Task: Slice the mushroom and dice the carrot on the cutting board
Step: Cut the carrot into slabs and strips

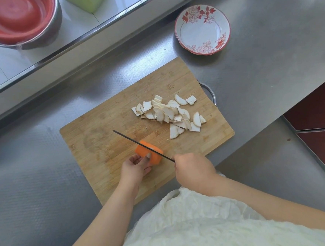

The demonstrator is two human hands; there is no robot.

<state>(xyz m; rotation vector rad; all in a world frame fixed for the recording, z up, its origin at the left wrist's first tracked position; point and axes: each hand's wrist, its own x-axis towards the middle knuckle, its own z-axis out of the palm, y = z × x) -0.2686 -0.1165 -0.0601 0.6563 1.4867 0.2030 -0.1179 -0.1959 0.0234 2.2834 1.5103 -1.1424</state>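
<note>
A wooden cutting board (108, 124) lies on the steel counter. On its right half sits a pile of white mushroom slices (168, 114). An orange carrot piece (143, 150) rests near the board's front edge. My left hand (136, 168) holds the carrot from the near side with curled fingers. My right hand (192, 168) grips the handle of a knife (128, 137), and the thin dark blade lies edge-down across the top of the carrot. The handle is hidden inside my fist.
A white bowl with red flowers (202, 29) stands beyond the board at the right. A red-lined metal basin (19, 22) and a green container (86, 1) sit on the raised ledge behind. The counter edge drops off at the right, near red floor tiles (318, 108).
</note>
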